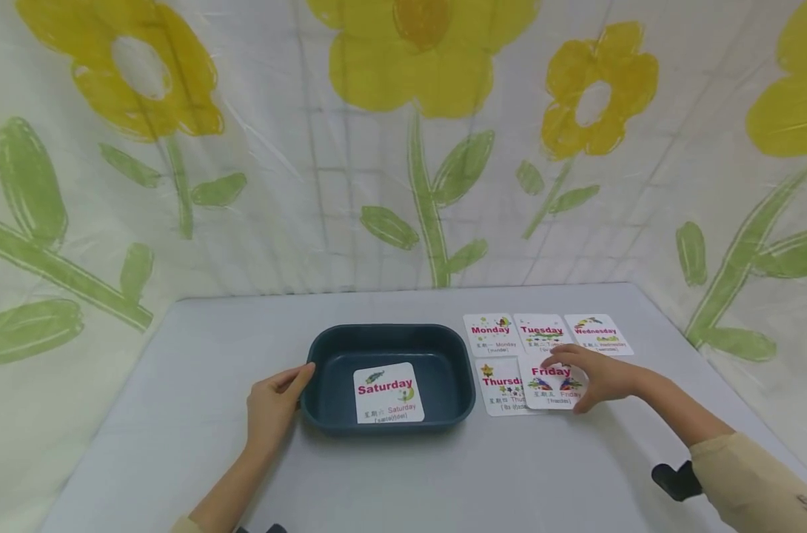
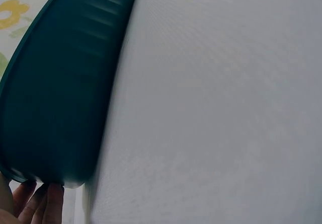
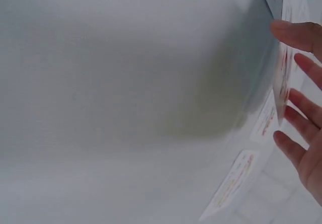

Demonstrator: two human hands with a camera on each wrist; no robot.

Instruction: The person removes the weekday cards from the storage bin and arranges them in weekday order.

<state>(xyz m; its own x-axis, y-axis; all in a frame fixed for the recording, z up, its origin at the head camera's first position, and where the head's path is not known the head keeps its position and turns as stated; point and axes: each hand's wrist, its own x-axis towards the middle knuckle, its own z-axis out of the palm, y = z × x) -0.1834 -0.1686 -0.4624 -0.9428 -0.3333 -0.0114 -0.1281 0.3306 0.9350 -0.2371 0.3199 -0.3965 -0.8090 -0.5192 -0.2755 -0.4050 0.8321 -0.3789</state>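
The fingers [image 1: 574,353] of the right hand [image 1: 600,376] hold the Friday card [image 1: 551,392], with the thumb at its near edge and other fingers at its far edge. The Friday card is on the right side of the table [image 1: 177,414]. It hides part of the Thursday card [image 1: 499,394] and a bit of the bottom of the Tuesday card [image 1: 540,331]. I cannot tell if it touches them.

The left hand [image 1: 273,407] pinches the left end of a dark blue-green tray [image 1: 443,389]. Its thumb is on the rim, and in the left wrist view the other fingers are against the outside.

The Saturday card [image 1: 388,396] lies in the tray, face up, a little crooked. The tray sits on the table, left of the other cards.

Next to the tray's right end is the Monday card [image 1: 491,340]. Monday, Tuesday and the Wednesday card [image 1: 600,337] make the far row, and Thursday is just in front of Monday.

Behind the table hangs a white sheet [image 1: 263,185] with big yellow flowers [image 1: 360,70] and green leaves. The right arm has a tan sleeve [image 1: 753,474].
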